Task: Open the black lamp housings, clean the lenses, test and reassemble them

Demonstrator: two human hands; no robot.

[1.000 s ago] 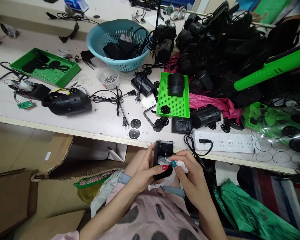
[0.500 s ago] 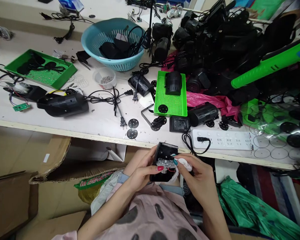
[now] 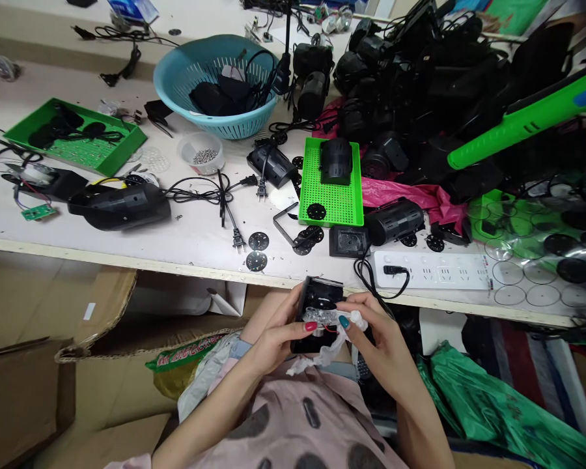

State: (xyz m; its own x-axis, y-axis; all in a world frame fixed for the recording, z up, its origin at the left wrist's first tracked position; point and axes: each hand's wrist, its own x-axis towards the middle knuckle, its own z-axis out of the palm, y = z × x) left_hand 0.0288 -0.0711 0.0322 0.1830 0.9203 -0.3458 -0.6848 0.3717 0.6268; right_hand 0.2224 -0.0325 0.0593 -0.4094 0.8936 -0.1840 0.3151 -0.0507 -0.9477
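Note:
Just below the table's front edge, my left hand (image 3: 278, 329) grips a small black box-shaped housing (image 3: 319, 294) from its left side. My right hand (image 3: 378, 339) pinches a clear plastic part with a crumpled clear bag (image 3: 328, 344) against the housing's open face. Both thumbs press on the clear part. Red wires show faintly between the thumbs. The housing's lower half is hidden by my fingers.
On the table (image 3: 200, 228) lie a green perforated tray (image 3: 330, 189), a white power strip (image 3: 434, 270), black discs, plug cables, a teal basket (image 3: 215, 85), a cup of screws (image 3: 202, 153) and a heap of black housings (image 3: 420, 71). Cardboard boxes (image 3: 24, 384) stand below left, green bags (image 3: 493, 417) below right.
The housing has tilted slightly in my hands, and the crumpled clear bag now hangs lower beneath my thumbs. The view has shifted a little.

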